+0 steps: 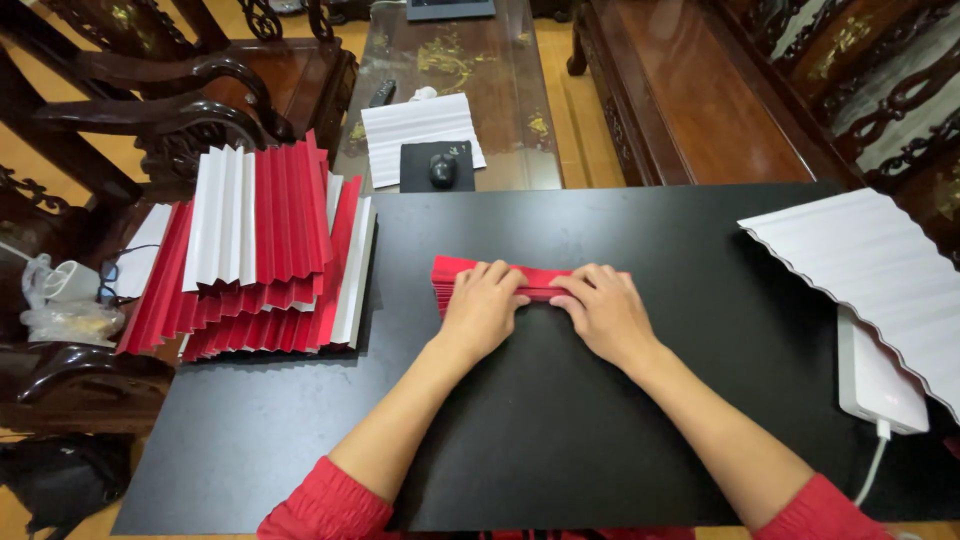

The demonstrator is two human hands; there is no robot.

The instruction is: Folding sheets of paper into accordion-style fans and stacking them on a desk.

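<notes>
**Both hands press a folded red paper**

The left hand [481, 303] and right hand [600, 310] lie flat on the pleated red paper [452, 270], each grip pressing it down at the middle of the black desk [560, 420]. A stack of pleated sheets [258, 250] lies at the left.

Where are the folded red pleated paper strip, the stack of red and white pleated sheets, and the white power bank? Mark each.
folded red pleated paper strip [448, 272], head view, its left end.
stack of red and white pleated sheets [255, 235], head view, top sheet.
white power bank [880, 385], head view, its top face.
</notes>
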